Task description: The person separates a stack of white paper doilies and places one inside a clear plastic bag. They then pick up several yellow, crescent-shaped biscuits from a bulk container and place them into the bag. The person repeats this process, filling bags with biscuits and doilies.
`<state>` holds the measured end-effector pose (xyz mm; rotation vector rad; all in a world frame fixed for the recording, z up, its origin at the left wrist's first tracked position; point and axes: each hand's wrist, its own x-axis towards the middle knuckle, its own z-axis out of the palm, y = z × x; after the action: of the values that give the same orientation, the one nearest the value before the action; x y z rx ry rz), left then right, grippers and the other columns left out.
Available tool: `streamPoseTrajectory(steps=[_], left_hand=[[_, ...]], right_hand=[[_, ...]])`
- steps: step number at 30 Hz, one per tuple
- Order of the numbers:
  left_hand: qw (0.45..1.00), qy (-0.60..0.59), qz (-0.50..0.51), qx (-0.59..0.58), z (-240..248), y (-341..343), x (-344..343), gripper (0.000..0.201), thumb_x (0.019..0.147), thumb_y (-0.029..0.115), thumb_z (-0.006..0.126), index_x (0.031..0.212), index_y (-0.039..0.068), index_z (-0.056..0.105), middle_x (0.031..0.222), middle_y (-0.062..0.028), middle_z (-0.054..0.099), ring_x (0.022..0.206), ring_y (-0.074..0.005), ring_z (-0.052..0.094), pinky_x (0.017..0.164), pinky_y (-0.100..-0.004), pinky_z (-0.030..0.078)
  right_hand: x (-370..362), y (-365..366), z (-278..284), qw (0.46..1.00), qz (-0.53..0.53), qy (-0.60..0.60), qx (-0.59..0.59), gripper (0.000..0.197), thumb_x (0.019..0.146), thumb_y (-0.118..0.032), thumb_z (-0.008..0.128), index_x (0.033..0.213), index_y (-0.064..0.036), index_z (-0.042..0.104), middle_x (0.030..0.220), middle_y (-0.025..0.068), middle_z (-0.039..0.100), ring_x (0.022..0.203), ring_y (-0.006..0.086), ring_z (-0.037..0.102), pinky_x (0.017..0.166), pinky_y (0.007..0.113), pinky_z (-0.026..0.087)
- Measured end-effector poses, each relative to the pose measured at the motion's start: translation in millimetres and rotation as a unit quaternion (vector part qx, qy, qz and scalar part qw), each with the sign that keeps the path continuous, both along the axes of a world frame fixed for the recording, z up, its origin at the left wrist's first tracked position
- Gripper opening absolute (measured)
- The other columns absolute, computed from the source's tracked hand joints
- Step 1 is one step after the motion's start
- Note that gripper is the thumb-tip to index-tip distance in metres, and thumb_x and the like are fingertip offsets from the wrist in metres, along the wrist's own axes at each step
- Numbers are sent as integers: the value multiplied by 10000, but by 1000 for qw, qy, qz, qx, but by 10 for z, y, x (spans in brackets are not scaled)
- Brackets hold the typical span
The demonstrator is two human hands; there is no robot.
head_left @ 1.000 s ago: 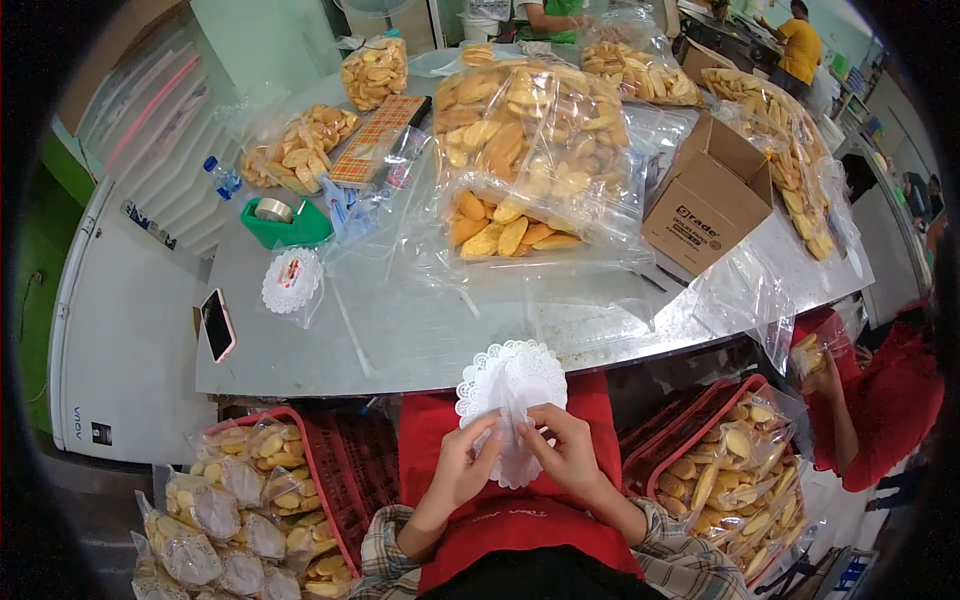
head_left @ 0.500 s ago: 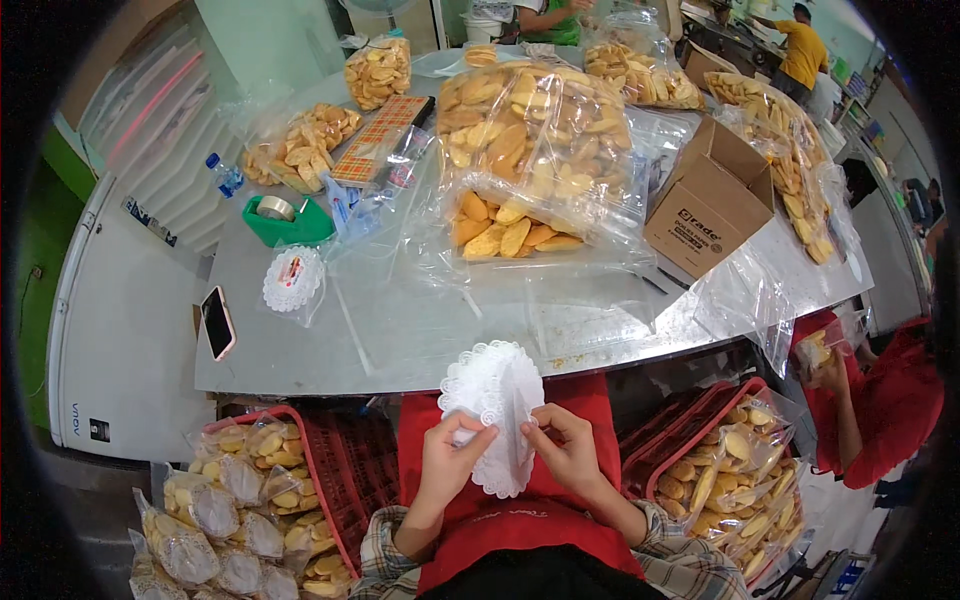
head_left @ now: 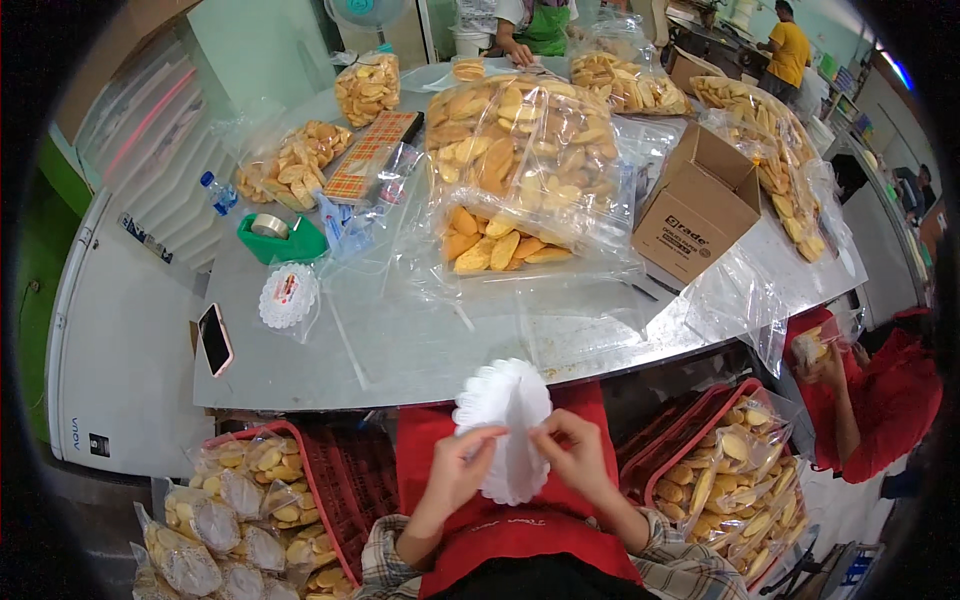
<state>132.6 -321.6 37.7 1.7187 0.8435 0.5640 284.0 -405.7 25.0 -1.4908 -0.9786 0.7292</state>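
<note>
A white paper doily [head_left: 515,476] with a scalloped edge stands over my lap, creased along its middle; it may be more than one sheet. My left hand [head_left: 462,468] pinches at its left side, thumb and forefinger together. On the opposite side, my right hand [head_left: 574,452] grips the doily near the crease. On the table just ahead, a round doily with a printed label [head_left: 289,296] lies in a clear bag. Farther off sits a big clear bag of yellow sliced bread or biscuits [head_left: 520,150].
Red crates [head_left: 345,500] [head_left: 690,440] with bagged pieces flank my legs. On the metal table [head_left: 440,345] are a phone [head_left: 215,340], green tape dispenser [head_left: 282,238], water bottle [head_left: 219,193] and open cardboard box [head_left: 697,205]. A person in red [head_left: 880,420] holds a bag at right.
Both hands and the doily have come slightly lower in view. The doily's lacy front face has turned, showing a plainer folded surface. Across the table, a person's hand has reached down to the tabletop.
</note>
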Motion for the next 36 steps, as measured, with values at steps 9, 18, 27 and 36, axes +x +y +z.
streamPoseTrajectory(steps=[9,18,27,36], left_hand=[[993,-83,-46,-72,-2,-75,32,249,802,68,563,1028,-37,545,846,-40,599,748,-83,527,624,-217,436],[997,-49,8,-60,-107,-36,-49,148,805,75,571,914,-22,591,723,6,573,647,-30,485,543,-183,393],[977,-69,199,-25,-128,111,-186,126,792,60,585,854,-50,585,679,-12,566,599,-29,457,489,-181,365],[999,-26,24,-10,-164,-3,-155,190,799,-19,485,939,15,608,722,-81,605,614,-85,539,574,-223,436]], right_hand=[[-121,22,18,992,60,107,-19,123,818,-123,578,776,-8,572,612,-2,516,551,38,445,481,207,367],[-135,15,26,995,50,82,0,85,812,-73,557,781,6,561,647,24,539,572,59,487,509,218,395],[65,-38,-31,988,-138,-63,5,144,787,12,524,653,13,470,567,4,468,543,36,436,458,198,350],[-191,-4,20,999,21,-48,1,77,765,-51,594,769,5,543,674,87,537,555,128,527,478,233,411]])
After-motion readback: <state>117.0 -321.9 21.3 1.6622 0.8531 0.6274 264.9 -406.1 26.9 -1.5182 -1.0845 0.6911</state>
